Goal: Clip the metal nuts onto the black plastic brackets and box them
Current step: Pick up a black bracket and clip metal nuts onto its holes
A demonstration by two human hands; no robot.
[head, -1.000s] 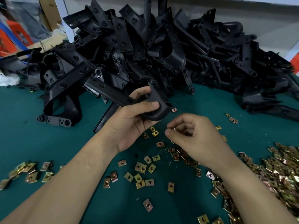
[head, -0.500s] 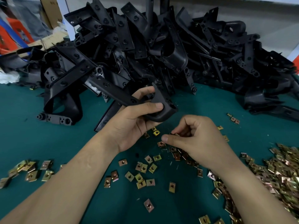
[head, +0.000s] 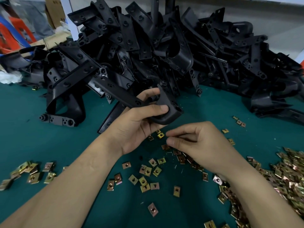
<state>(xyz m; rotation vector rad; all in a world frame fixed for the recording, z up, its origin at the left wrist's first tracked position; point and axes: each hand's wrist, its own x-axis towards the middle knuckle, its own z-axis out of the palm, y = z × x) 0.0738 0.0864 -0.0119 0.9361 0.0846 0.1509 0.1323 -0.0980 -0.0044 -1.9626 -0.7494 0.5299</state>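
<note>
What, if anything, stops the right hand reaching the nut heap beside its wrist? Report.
Likely nothing: the nut heap lies uncovered beside the right hand, though its curled fingers may already hold something.

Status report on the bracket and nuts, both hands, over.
Left hand grips black bracket, held off mat. Right hand curled just above loose nuts, nut in pinch unclear. Nothing between hand and bracket.

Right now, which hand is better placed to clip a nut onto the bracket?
Right. The right hand hovers over the nuts, near the bracket; the left hand grips the bracket.
</note>
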